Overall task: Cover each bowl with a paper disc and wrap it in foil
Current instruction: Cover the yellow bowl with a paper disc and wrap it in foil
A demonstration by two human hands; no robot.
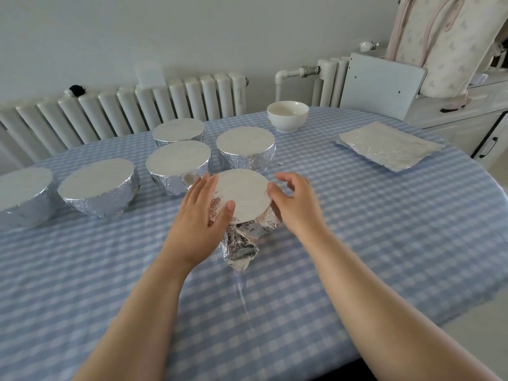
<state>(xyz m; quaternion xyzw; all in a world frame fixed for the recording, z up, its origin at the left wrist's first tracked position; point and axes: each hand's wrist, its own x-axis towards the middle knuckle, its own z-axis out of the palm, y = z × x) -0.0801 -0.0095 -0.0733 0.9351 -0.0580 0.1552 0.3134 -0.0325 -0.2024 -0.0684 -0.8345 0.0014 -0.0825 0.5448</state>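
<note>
Blue-and-white checked cloth [357, 243] covers the table. Nearest, a bowl topped with a round white paper disc [240, 195] sits in crinkled silver foil [239, 251], a loose flap trailing toward the viewer. Left hand [202, 213] presses flat, straight-fingered, against its left side; right hand [292, 200] cups the right side, fingers curled over the foil. Beyond stand five foil-wrapped covered bowls [244, 149], then a bare white ceramic bowl [287, 115] and stacked foil sheets [387, 144].

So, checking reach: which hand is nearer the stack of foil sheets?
Right. The right hand is on the side toward the stack of foil sheets; the left hand is farther off.
</note>
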